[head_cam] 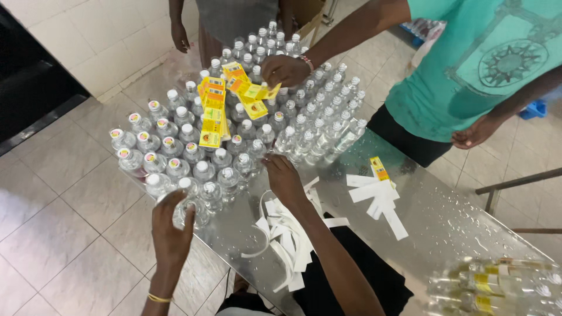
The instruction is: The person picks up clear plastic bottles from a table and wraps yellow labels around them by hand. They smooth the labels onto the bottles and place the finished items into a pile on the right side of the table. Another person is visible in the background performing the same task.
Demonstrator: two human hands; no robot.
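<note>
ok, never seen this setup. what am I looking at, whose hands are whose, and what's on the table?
One picture, from a camera on a person's head, looking down. The two arms rising from the bottom edge are the wearer's. The left hand grips a clear bottle at the table's near edge; the right hand reaches into the cluster of small capped bottles. These stand on a wet metal table. Yellow labels lie on top of the bottles, and white paper strips lie on the bare metal. The hand holding labels at the far side belongs to a co-worker in a teal shirt. Another person stands beyond.
</note>
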